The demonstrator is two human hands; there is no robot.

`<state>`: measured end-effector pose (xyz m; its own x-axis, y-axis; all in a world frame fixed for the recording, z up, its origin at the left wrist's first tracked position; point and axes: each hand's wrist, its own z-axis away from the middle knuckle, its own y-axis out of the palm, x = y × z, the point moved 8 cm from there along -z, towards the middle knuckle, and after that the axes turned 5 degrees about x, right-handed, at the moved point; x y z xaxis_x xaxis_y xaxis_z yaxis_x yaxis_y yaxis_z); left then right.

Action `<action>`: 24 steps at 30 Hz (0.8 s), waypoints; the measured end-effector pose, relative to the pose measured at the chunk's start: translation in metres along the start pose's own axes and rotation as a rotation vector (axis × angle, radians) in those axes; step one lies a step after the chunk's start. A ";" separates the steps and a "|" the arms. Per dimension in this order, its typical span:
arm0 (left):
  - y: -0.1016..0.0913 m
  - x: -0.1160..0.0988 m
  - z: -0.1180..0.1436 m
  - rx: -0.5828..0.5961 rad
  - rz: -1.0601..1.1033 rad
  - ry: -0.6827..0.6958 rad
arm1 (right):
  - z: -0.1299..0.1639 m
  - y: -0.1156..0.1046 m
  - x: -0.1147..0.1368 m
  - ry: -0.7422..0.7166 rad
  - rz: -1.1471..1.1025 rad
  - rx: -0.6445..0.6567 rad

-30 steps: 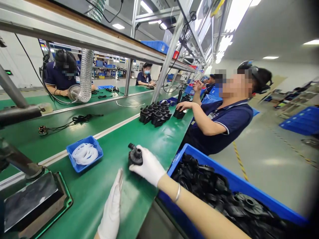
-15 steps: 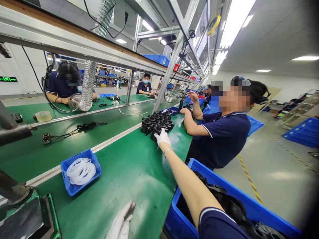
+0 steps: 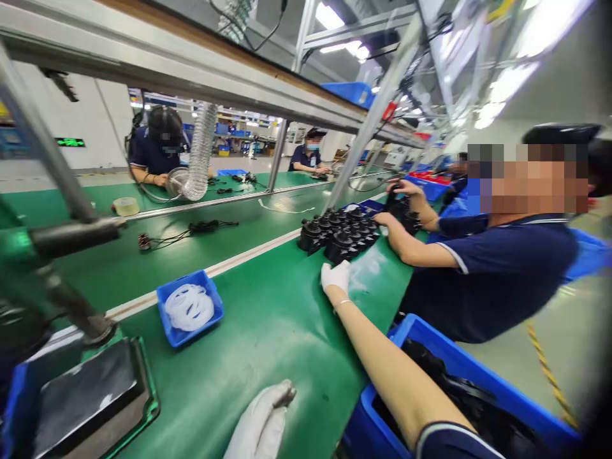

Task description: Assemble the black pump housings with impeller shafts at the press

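Note:
My right hand (image 3: 336, 278), in a white glove, is just on the near side of a cluster of black round plastic housings (image 3: 340, 245) standing on the green bench. Its thumb and fingers are slightly apart and no object shows between them. My left hand (image 3: 262, 419), also gloved in white, is low over the bench at the bottom of the view. Its fingers are stretched forward close together, the tips greyed with dirt, and it holds nothing visible. A blue tray (image 3: 217, 313) of white rings (image 3: 189, 307) lies left of centre.
A blue crate (image 3: 488, 376) of black parts stands beside the bench under my right arm. A machine base (image 3: 86, 395) occupies the left front. One co-worker (image 3: 497, 255) handles black parts at right; others sit across. A metal post (image 3: 368, 108) rises behind the housings.
My right hand has drawn back from the front housing it was touching. The view has turned left. The co-worker at right has lowered a raised hand to a black part.

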<state>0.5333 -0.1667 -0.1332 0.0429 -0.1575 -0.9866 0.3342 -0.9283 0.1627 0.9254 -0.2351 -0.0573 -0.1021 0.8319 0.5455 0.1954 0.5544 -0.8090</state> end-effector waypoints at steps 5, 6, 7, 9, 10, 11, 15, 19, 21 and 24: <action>0.005 -0.027 0.003 0.064 -0.177 0.113 | 0.060 0.026 0.038 -0.321 0.028 0.267; 0.005 -0.032 0.002 0.067 -0.204 0.133 | 0.079 0.032 0.052 -0.404 0.033 0.323; 0.005 -0.036 0.002 0.064 -0.235 0.144 | 0.099 0.038 0.066 -0.487 0.036 0.373; 0.007 -0.045 0.003 0.077 -0.337 0.166 | 0.145 0.047 0.093 -0.638 0.039 0.454; 0.010 -0.050 0.004 0.111 -0.416 0.185 | 0.168 0.050 0.105 -0.705 0.042 0.483; 0.014 -0.055 0.007 0.165 -0.508 0.211 | 0.191 0.052 0.116 -0.767 0.046 0.506; 0.020 -0.069 0.033 0.394 -0.910 0.344 | 0.263 0.048 0.133 -0.955 0.084 0.544; -0.015 -0.080 0.068 0.351 -1.262 0.355 | 0.300 0.030 0.125 -1.082 0.119 0.539; -0.038 -0.084 0.087 0.294 -1.367 0.313 | 0.309 0.023 0.116 -1.135 0.109 0.541; -0.069 -0.087 0.119 0.213 -1.499 0.243 | 0.318 0.019 0.098 -1.217 0.097 0.456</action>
<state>0.3946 -0.1290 -0.0569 -0.0450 0.9757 -0.2142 0.0729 -0.2107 -0.9748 0.6093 -0.1357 -0.0884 -0.9663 0.2234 0.1280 -0.0704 0.2489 -0.9660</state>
